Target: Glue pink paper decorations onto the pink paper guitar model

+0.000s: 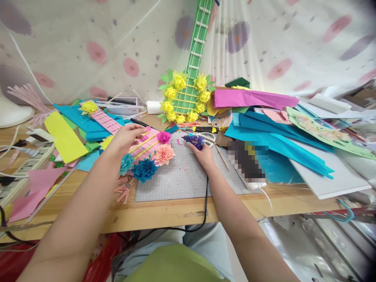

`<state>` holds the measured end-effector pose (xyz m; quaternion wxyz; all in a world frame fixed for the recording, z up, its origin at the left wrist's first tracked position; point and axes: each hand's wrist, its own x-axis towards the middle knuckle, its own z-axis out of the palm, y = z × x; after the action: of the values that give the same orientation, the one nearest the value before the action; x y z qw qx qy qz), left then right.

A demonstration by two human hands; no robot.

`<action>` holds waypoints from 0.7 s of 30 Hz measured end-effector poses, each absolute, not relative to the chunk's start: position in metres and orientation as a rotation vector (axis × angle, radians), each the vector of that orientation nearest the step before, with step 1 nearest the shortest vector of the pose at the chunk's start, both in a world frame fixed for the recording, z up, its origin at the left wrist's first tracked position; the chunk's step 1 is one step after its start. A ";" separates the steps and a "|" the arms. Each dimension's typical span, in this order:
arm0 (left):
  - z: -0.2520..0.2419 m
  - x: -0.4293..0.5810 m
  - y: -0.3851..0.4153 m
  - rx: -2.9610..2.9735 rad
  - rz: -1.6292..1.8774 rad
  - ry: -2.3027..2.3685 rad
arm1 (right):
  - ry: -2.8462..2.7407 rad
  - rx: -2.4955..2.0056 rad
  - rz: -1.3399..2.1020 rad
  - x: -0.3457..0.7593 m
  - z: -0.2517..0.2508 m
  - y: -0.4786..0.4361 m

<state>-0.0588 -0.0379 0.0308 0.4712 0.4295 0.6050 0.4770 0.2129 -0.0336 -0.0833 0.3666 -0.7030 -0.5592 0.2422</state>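
Observation:
My right hand (202, 156) grips a blue hot glue gun (194, 141), its nozzle pointing left above the grey cutting mat (176, 184). A black cord runs down from it over the table edge. My left hand (129, 138) is over the pink paper guitar (146, 149), fingers bent and a little apart, with nothing clearly visible between them. Around the guitar's body are a magenta flower (164, 137), a peach flower (164, 155), a dark blue flower (145, 170) and a light teal flower (126, 163). My left hand and forearm hide part of the body.
A green paper guitar (188, 96) with yellow flowers stands at the back. Blue paper sheets (273, 133) and a magenta roll (252, 98) lie right, near a pixelated dark object (248, 160). Scissors (208, 137) sit behind the glue gun. A power strip (26, 172) lies left.

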 end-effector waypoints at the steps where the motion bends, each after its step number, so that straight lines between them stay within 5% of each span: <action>1: 0.032 -0.063 -0.035 1.065 1.146 1.502 | -1.465 -1.799 0.596 0.213 -0.084 -0.034; 9: 0.024 -0.073 -0.024 1.268 0.940 1.716 | -1.479 -1.341 -0.081 0.197 -0.054 -0.044; 21: 0.013 -0.071 -0.002 1.591 0.619 1.914 | -2.110 -1.274 0.385 0.101 -0.052 0.030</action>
<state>-0.0714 -0.0022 0.0134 0.2842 0.5947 0.7155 0.2315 0.1009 0.0300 -0.0517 0.3178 -0.4842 -0.8020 0.1461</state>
